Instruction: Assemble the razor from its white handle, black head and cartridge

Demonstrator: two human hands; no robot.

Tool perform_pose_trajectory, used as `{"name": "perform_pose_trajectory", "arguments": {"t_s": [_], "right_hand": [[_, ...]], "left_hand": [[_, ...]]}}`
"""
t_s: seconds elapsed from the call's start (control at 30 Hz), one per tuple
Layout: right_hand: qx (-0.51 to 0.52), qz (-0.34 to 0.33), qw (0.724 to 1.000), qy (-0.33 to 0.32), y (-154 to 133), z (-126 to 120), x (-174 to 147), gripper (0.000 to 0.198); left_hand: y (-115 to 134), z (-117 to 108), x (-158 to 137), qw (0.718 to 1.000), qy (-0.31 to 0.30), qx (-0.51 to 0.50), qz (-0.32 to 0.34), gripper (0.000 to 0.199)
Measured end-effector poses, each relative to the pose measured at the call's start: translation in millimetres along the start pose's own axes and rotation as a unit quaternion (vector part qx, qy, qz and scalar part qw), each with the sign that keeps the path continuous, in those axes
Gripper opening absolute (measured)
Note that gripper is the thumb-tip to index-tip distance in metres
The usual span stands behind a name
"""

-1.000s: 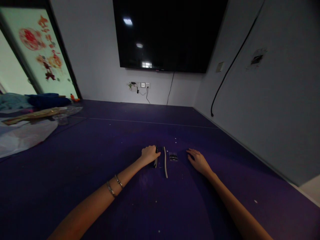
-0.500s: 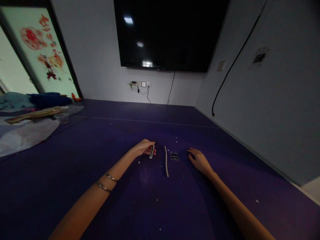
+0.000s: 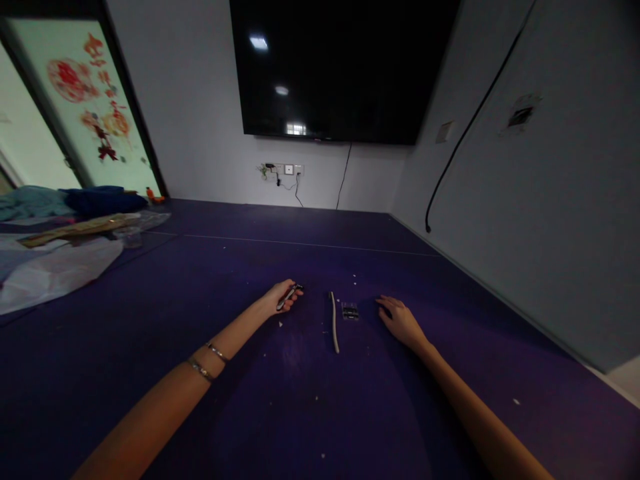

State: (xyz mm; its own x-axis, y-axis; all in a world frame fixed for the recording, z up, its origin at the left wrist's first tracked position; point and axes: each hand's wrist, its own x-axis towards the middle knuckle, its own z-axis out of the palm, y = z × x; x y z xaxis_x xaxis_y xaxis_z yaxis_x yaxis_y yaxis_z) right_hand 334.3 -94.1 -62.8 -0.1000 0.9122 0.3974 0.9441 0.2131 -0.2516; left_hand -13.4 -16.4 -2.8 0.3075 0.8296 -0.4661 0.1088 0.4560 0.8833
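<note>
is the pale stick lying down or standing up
Lying down: the pale stick stretches along the purple surface, beside the small packet.

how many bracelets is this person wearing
2 in view, both on the left forearm: one bracelet nearer the left hand, the other bracelet farther up. None shows on the right forearm.
</note>
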Motion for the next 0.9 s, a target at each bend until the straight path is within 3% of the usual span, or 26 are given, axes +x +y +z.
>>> {"name": "perform_pose_trajectory", "arguments": {"t_s": [0.43,0.9], "right_hand": [[-0.011,0.005,1.0,-0.012,2,2,1,0.04],[-0.002,0.007,1.0,-0.006,-1,0,1,0.038]], "left_hand": [[-9,12,0,0.997,0.062,0.054,0.007,0.032],[-11,17,-3,0.995,0.073,0.065,0.021,0.032]]}}
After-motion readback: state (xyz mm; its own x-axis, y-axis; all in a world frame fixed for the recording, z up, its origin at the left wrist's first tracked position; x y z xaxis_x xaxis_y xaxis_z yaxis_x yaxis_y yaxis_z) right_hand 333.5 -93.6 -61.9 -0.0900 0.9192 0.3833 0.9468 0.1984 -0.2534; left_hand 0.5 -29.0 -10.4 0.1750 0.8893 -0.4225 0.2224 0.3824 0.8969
